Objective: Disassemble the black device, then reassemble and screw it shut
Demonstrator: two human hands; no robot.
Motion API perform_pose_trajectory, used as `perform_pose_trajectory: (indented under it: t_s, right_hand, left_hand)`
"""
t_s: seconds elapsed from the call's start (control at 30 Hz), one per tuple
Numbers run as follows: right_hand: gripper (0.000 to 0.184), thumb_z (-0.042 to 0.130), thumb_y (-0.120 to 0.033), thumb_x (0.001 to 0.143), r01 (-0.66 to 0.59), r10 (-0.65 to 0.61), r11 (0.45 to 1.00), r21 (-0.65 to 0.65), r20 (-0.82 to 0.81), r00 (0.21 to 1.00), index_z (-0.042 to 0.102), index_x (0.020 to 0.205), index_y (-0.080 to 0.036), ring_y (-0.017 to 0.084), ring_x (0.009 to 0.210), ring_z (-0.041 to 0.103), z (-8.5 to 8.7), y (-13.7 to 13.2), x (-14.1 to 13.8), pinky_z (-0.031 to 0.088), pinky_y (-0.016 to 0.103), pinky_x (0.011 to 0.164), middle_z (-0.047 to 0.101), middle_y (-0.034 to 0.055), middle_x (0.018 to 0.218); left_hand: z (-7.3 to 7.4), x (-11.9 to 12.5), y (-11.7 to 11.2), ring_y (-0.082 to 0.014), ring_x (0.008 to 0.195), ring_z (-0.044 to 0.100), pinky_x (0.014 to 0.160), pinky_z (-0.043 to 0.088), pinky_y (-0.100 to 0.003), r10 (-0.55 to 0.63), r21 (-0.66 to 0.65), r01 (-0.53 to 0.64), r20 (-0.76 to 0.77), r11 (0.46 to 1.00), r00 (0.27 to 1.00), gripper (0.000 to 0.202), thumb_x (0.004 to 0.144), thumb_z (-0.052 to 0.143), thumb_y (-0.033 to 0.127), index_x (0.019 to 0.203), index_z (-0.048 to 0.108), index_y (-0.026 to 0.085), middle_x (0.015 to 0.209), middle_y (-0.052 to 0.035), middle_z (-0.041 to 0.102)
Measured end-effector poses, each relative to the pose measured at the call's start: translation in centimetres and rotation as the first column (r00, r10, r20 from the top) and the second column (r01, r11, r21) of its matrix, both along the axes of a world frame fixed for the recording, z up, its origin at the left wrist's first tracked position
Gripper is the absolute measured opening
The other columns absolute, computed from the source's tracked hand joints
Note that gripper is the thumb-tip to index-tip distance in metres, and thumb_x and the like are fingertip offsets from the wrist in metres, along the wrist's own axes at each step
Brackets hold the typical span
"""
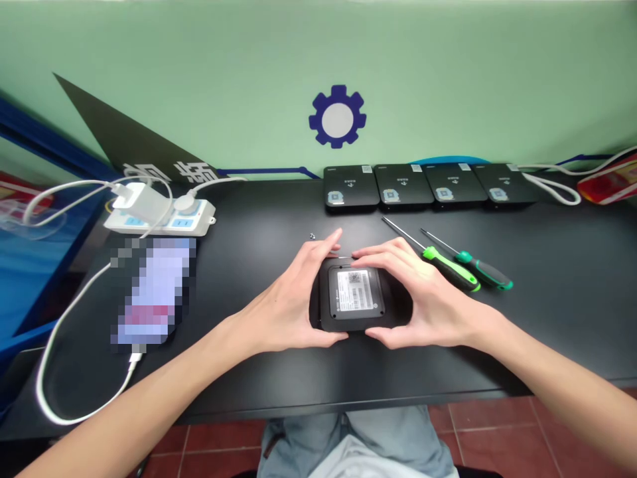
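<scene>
The left hand (281,305) and right hand (428,295) hold a black electronic box (351,299), spread fingers (383,249) pinching its edges; a slip could knock the tiny screw (312,236) away.

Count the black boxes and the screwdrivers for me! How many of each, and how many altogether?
Flat black square boxes: 5 (one held between the left hand and right hand)
Green-and-black screwdrivers: 2
Total: 7
</scene>
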State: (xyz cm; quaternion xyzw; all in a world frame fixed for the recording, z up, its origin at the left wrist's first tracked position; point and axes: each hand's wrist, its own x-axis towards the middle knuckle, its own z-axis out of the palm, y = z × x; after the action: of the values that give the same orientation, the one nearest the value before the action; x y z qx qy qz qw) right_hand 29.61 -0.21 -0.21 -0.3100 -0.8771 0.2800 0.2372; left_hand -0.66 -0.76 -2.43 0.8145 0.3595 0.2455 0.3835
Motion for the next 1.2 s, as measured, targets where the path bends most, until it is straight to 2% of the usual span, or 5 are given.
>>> perform_pose_trajectory:
  t_s: [0.37,0.57,0.77,0.87,1.2]
  right_hand:
    - [0.089,0.100,-0.045,0.077,0.012,-0.015,0.999,-0.044,-0.067,0.998,0.061,0.155,-0.025,0.034,0.134,0.062,0.5,0.1,0.3,0.059,0.053,0.112,0.070,0.0125,0.153]
    - [0.090,0.103,-0.035,0.072,0.060,-0.134,0.953,-0.295,-0.237,0.962,0.067,0.154,-0.030,0.034,0.139,0.066,0.9,-0.1,1.1,0.056,0.054,0.121,0.072,0.0097,0.151]
    - [0.074,0.084,-0.078,0.087,-0.116,-0.295,0.737,-0.666,-0.472,0.831,0.073,0.141,-0.029,0.036,0.133,0.077,1.9,1.3,1.6,0.063,0.054,0.115,0.080,0.0109,0.141]
    - [0.074,0.069,-0.083,0.093,-0.200,-0.367,0.594,-0.780,-0.483,0.795,0.075,0.140,-0.027,0.036,0.120,0.082,2.3,1.3,1.3,0.070,0.053,0.097,0.083,0.0124,0.131]
    - [0.094,0.020,-0.088,0.110,-0.441,-0.251,0.198,-0.875,-0.480,0.840,0.059,0.167,-0.024,0.035,0.131,0.080,2.4,0.3,0.2,0.071,0.053,0.096,0.078,0.0173,0.147]
  left_hand:
    - [-0.2,0.3,0.0,-0.0453,0.157,0.055,0.125,0.058,-0.070,-0.008,0.008,0.008,0.009,1.000,1.000,0.152,0.075,0.106,0.041,0.187,0.003,0.045,0.167,-0.0178,0.046]
    - [-0.2,0.4,-0.4,-0.0469,0.159,0.053,0.127,0.056,-0.070,0.025,0.003,-0.025,0.015,1.000,1.000,0.152,0.074,0.107,0.044,0.188,0.006,0.043,0.170,-0.0182,0.048]
    - [0.2,0.7,-0.4,-0.0465,0.165,0.046,0.138,0.043,-0.070,0.031,0.083,-0.042,0.127,0.996,0.991,0.134,0.084,0.103,0.058,0.188,0.020,0.040,0.184,-0.0173,0.038]
    - [0.8,1.2,-0.5,-0.0377,0.149,0.063,0.128,0.056,-0.058,0.067,0.100,-0.102,0.307,0.990,0.949,0.094,0.101,0.091,0.046,0.181,0.042,0.039,0.169,-0.0136,0.060]
    - [3.1,3.5,-1.5,-0.0205,0.075,0.082,0.072,0.069,-0.033,0.352,-0.567,0.070,0.598,0.821,0.720,0.032,0.111,0.080,0.042,0.134,0.083,0.020,0.095,-0.0059,0.083]
